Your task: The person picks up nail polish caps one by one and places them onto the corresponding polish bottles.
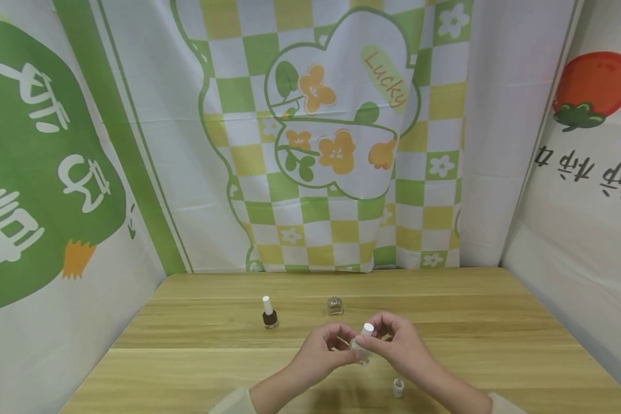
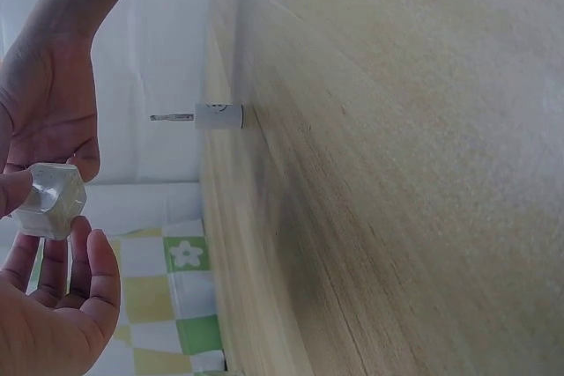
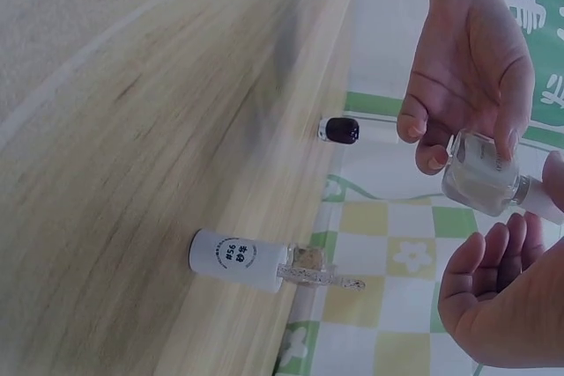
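Observation:
My left hand grips a small clear nail polish bottle with pale contents, held tilted above the table. On its white cap, my right hand pinches with thumb and fingers. Part of the bottle's neck shows below that cap in the right wrist view; whether the cap is screwed tight I cannot tell. Near the right forearm, a separate white cap marked #56 stands on the table, its glittery brush pointing up. Beyond the hands sits an uncapped glitter polish bottle.
A dark nail polish bottle with a white cap stands upright at the left. The wooden table ends at a printed curtain behind, with more hanging cloth on both sides.

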Demonstrator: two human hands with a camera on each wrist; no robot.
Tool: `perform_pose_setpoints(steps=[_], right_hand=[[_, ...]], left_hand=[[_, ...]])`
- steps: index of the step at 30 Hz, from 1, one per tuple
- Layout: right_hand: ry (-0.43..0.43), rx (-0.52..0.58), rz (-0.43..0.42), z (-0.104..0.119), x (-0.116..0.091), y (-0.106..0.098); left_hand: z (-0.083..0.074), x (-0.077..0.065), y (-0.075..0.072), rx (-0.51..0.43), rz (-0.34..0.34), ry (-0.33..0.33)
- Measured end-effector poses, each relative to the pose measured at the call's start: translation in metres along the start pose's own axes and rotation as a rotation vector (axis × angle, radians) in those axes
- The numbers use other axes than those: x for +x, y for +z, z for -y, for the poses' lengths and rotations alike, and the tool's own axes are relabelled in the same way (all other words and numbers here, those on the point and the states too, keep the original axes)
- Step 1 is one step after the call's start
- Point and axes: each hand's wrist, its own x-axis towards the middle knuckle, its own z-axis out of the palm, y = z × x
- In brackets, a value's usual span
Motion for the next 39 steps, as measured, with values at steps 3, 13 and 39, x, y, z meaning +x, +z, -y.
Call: perform_pose_setpoints(steps=[3,13,39], right_hand=[[0.007,-0.002,-0.004,0.000,0.000,0.000],[-0.107,0.022,0.135,-0.007,0.003,-0.010],[-0.168,0.068,0.295,-0.002,0.005,-0.020]], left_hand=[[0.001,0.000,0.000,-0.007,0.006,0.005],[-0.004,-0.003,-0.001,-0.029,0.023,0.009],[-0.002,-0.003,-0.003,-0.038,0.055,0.012]])
